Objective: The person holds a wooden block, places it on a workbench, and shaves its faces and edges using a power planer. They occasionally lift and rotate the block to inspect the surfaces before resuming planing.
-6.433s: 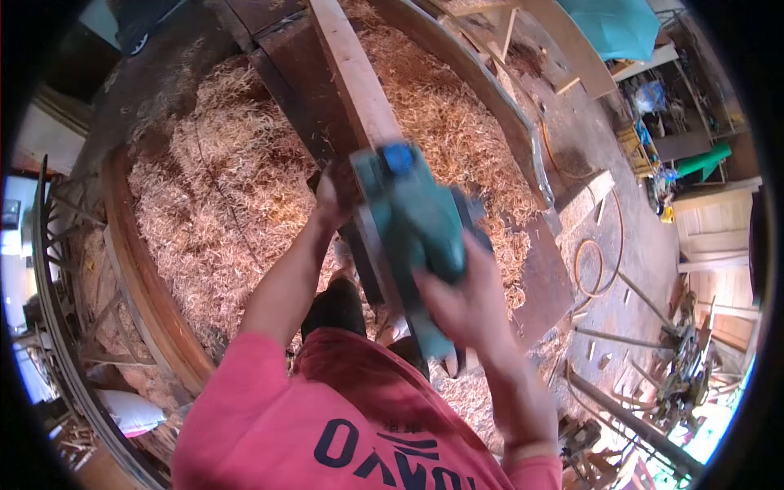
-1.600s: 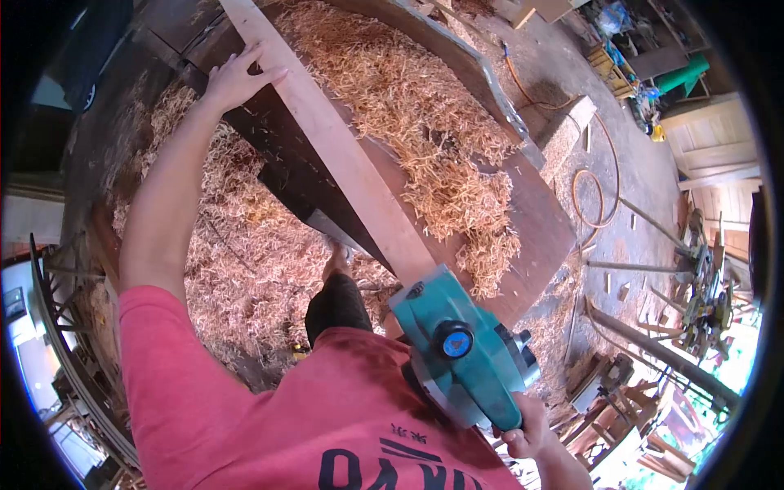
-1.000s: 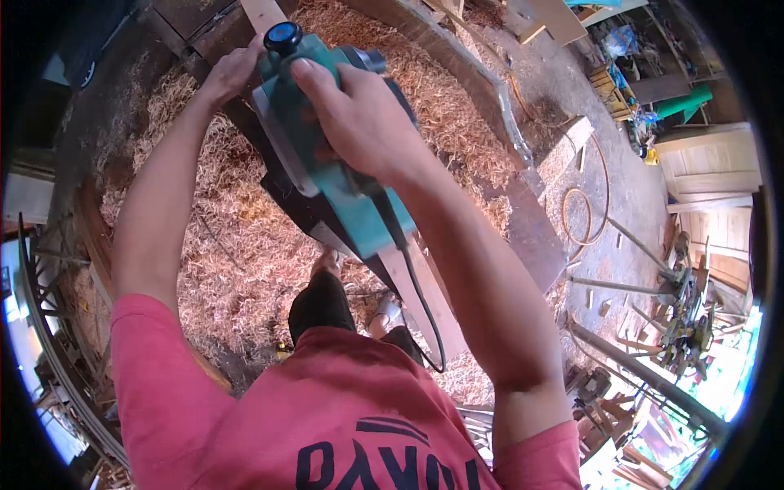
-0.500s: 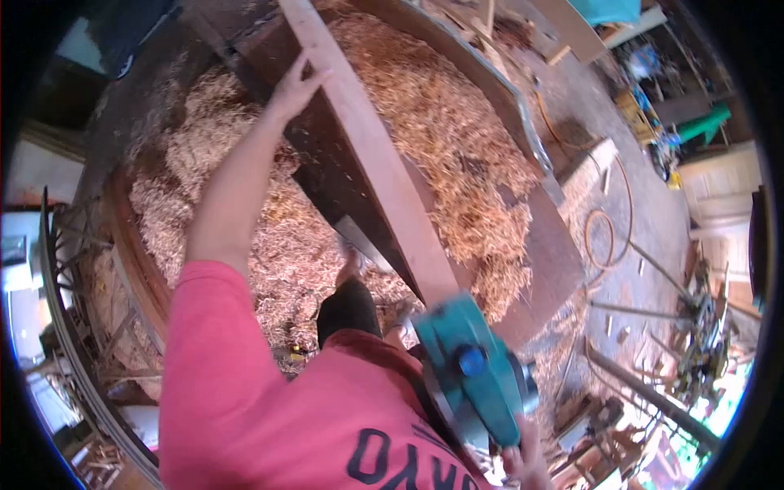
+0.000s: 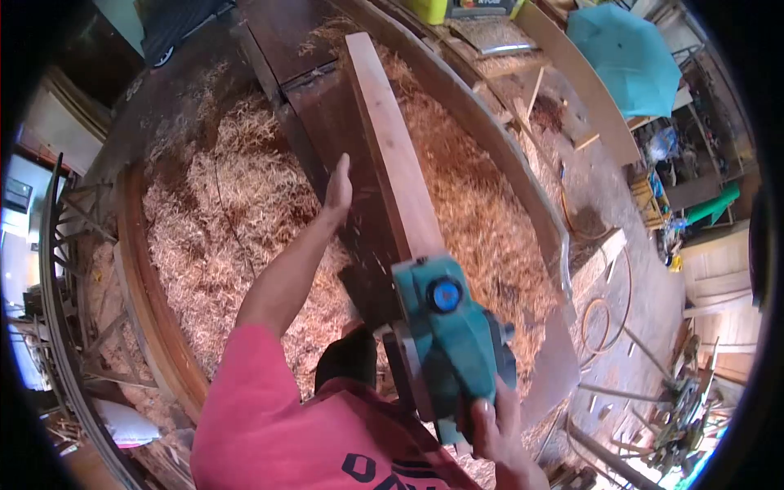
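My right hand point(image 5: 500, 429) is wrapped round the rear handle of a teal electric planer point(image 5: 465, 347) with a blue front knob. The planer sits over the near end of a long, pale wooden board point(image 5: 390, 139), hiding that end. To the left of the board is my left hand point(image 5: 339, 193), apart from it, fingers stretched out and holding nothing. Under the board runs a dark brown workbench point(image 5: 314, 110).
Wood shavings point(image 5: 253, 180) lie in heaps on both sides of the bench. A curved wooden edge point(image 5: 490, 118) borders the right heap. Further right are a coiled orange hose point(image 5: 600, 327) and a teal umbrella point(image 5: 625, 61). A metal truss point(image 5: 53, 286) stands at far left.
My left hand has come off the board and moved nearer to me. My right hand and the planer have moved forward and slightly left in view. The board's far end is now visible.
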Demonstrator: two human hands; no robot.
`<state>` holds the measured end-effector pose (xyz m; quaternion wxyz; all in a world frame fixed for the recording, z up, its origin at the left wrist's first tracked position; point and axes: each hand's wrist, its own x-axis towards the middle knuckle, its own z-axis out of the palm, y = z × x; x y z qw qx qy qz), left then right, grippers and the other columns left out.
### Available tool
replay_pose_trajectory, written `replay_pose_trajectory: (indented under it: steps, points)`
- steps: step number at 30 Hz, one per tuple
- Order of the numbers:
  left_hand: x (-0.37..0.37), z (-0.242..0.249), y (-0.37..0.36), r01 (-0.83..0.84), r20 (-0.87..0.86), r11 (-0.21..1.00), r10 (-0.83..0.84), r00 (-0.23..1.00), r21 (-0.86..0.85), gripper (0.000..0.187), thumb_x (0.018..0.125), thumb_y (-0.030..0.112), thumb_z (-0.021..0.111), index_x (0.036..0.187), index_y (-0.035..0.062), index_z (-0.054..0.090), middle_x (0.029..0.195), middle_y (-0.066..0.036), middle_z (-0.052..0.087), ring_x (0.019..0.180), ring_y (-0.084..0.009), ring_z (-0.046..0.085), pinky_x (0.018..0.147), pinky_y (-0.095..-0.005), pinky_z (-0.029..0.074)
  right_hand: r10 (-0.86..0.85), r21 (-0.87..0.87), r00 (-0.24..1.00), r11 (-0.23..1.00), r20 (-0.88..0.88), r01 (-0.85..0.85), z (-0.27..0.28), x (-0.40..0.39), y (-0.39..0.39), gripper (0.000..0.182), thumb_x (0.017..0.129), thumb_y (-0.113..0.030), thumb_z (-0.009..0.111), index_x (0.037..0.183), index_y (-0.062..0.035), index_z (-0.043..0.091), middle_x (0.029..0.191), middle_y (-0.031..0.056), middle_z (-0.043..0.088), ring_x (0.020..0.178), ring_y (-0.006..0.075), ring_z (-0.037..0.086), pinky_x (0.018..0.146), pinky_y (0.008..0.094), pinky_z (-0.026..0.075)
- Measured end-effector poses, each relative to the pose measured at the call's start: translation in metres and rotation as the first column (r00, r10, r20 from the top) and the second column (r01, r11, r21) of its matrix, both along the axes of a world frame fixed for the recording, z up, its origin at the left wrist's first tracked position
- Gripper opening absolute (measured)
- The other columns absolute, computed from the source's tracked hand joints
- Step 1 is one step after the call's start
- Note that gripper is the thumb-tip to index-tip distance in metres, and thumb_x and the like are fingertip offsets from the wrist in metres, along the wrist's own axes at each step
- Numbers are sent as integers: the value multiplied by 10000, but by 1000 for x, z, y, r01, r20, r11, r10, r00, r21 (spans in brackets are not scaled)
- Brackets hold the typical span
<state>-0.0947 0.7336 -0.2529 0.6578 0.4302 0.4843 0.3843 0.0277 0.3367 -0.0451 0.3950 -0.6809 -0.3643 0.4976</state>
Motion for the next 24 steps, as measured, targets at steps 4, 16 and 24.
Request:
replay_pose_trajectory:
  steps: [4,16,24]
  points:
    - [-1,-61,85,173,95,983,-167,981,-61,518,1065,430,376,1327,17,549,1088,-106,687,947,-203,683,822,-357,577,-68,95,994,994,91,60,3,3,167,334,1015,-326,536,1004,6,568,676,80,614,568,164,622,524,319,486]
    - [32,-104,333,31,-278,965,43,959,259,566,1067,428,371,1328,-31,577,1293,-212,628,1211,-294,588,1026,-364,437,-256,-151,956,960,-145,234,-3,8,242,416,917,-353,686,1154,-27,581,772,-19,590,670,82,559,591,271,459]
    - [101,-125,493,-11,-32,990,16,999,144,602,1050,436,345,1402,-16,528,1415,-194,560,1339,-279,493,1094,-368,368,-211,-555,939,763,271,332,15,-36,74,303,782,-150,761,1044,-30,667,864,117,683,779,203,646,697,361,517]
